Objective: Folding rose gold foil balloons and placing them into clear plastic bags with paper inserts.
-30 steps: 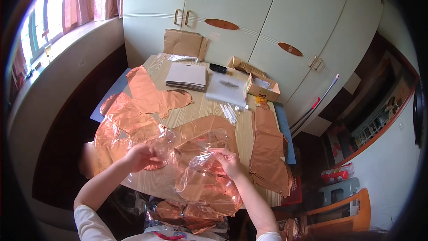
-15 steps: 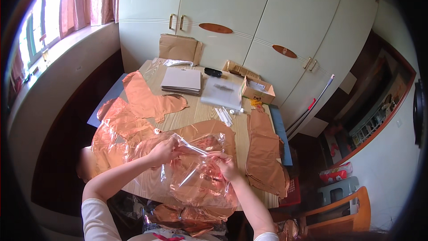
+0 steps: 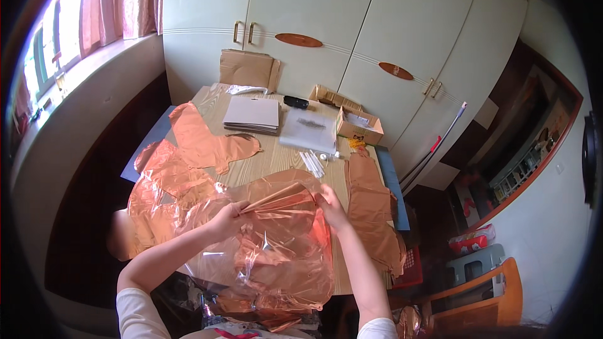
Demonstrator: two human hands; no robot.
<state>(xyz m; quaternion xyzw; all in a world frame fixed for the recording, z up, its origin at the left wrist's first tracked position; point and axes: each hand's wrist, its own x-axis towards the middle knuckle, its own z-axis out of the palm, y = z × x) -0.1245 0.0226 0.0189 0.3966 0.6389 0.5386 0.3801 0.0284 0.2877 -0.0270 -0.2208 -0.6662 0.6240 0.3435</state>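
Fingers (image 3: 237, 209) of the left hand (image 3: 225, 221) and right hand (image 3: 334, 210) clamp the copper-coloured film (image 3: 279, 245), likely light, soft and slippery, best held at 2 spots along its edge.

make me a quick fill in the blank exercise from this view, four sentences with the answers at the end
1. The left hand and the right hand hold copper-coloured foil; the flat foil pile by the table's right edge is nearer the ____ hand.
2. The clear plastic sheets lie between the pale card stack and an open ____.
3. The slim sticks beyond the hands are coloured ____.
4. Pink curtains hang by the ____.

Missing words: right; box; white; window.
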